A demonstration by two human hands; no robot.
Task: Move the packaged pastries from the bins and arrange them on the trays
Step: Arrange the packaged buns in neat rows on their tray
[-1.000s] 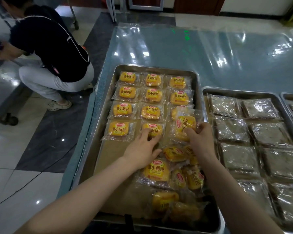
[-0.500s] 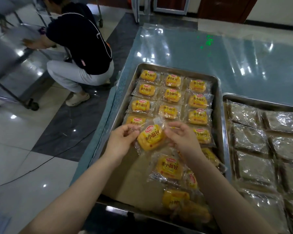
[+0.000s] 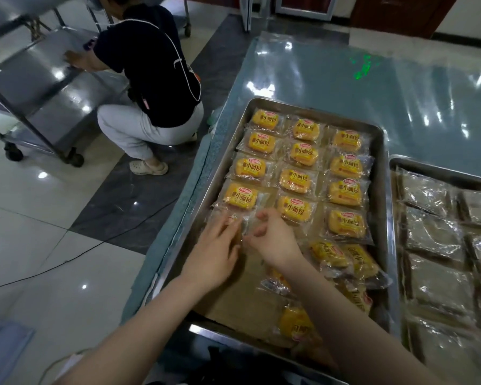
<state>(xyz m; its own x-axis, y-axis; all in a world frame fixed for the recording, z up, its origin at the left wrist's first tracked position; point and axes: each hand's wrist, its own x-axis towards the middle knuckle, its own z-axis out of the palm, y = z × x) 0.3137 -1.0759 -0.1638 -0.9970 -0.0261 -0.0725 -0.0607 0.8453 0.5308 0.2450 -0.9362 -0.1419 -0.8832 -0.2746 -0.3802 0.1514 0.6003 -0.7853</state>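
We are holding a packaged pastry (image 3: 246, 225) down at the near end of the left column in the steel tray (image 3: 385, 218), just below the arranged packets (image 3: 296, 181). Our left hand (image 3: 214, 257) is lying on it with straight fingers. Our right hand (image 3: 272, 240) is pinching its wrapper with curled fingers.

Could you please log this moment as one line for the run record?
step: placing packet | left hand: pressing it | right hand: pinching wrapper | spot: tray, left column, fifth row | loose packets: near end
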